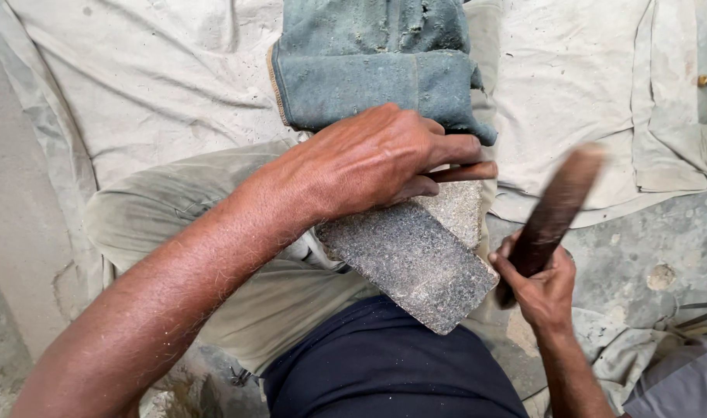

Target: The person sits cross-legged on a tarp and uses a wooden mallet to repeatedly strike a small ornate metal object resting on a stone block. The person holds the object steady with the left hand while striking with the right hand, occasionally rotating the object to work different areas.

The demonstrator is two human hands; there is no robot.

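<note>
A grey stone block (415, 259) rests tilted across my lap. My left hand (369, 159) lies on its upper part, fingers closed around a thin brown rod-like tool (466, 172) that points right over the stone. My right hand (543, 286) grips the lower end of a dark wooden handle (551, 213), raised and blurred to the right of the stone. The head of that tool is out of sight.
A folded blue-grey denim cloth (377, 62) lies beyond the stone on a dusty white sheet (160, 77). Grey concrete floor (648, 248) shows on the right, with a metal object (698, 317) at the right edge.
</note>
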